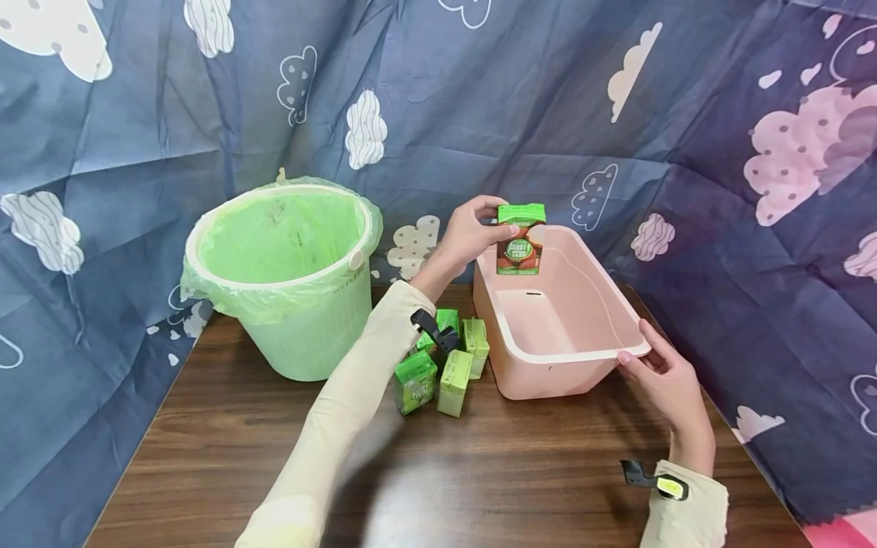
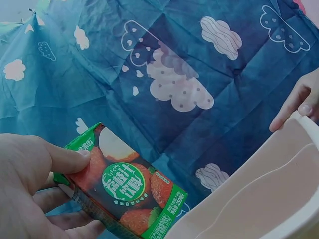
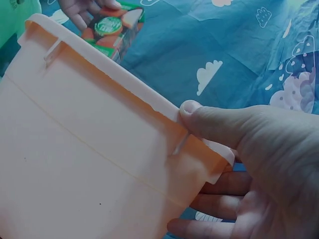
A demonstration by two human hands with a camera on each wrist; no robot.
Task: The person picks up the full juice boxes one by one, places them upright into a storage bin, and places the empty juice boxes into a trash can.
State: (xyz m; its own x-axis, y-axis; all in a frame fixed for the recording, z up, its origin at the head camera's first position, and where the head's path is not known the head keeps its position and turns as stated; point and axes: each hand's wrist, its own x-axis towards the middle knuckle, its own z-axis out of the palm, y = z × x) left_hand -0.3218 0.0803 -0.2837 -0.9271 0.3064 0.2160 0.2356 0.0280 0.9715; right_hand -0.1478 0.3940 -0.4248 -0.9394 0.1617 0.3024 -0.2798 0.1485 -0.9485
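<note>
My left hand [image 1: 471,234] pinches a lychee juice carton [image 1: 518,255] by its upper end, thumb on the printed front. In the head view the carton overlaps the far left corner of the pink plastic tub [image 1: 548,378]. Lychee pictures and a green label show on it in the left wrist view, where the carton [image 2: 127,185] tilts beside the tub's rim [image 2: 249,167]. At the tub's near right corner, my right hand [image 1: 666,379] grips the rim, its thumb [image 3: 209,119] along the edge and fingers around the corner.
Several green juice cartons [image 1: 454,384] stand on the brown wooden table [image 1: 438,472] left of the tub, partly behind my left wrist strap. Farther left is a green bucket [image 1: 301,346] lined with a green bag [image 1: 274,228]. A blue cloud-patterned cloth [image 1: 425,91] hangs behind everything.
</note>
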